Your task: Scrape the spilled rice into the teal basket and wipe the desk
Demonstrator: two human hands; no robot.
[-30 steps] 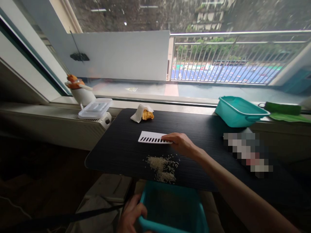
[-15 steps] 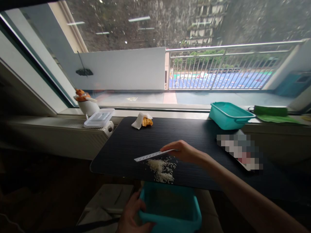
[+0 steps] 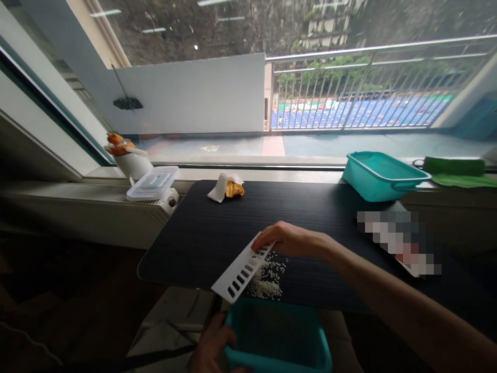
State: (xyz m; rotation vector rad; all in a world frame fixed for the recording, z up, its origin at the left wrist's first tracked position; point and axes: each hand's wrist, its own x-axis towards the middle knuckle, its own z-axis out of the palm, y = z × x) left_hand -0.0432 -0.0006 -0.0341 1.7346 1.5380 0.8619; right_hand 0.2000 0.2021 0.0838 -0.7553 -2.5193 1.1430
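My right hand [image 3: 289,240] grips one end of a white slotted plastic plate [image 3: 241,269], which slants down over the front edge of the black table [image 3: 303,217]. A small heap of white rice grains [image 3: 266,280] lies on the table right beside the plate. Below the table edge my left hand [image 3: 213,345] clasps the rim of a teal plastic basin [image 3: 278,336], held under the rice.
A second teal basin [image 3: 382,176] stands at the table's back right, with green items [image 3: 454,172] behind it on the sill. A crumpled tissue with something orange [image 3: 225,187] lies at the back. A clear lidded box [image 3: 152,183] and a white pot [image 3: 132,160] stand at the left.
My right hand lifted the slotted plate off the table, carried it toward me and tilted it beside the rice. Part of the rice heap is gone from the table's left side.
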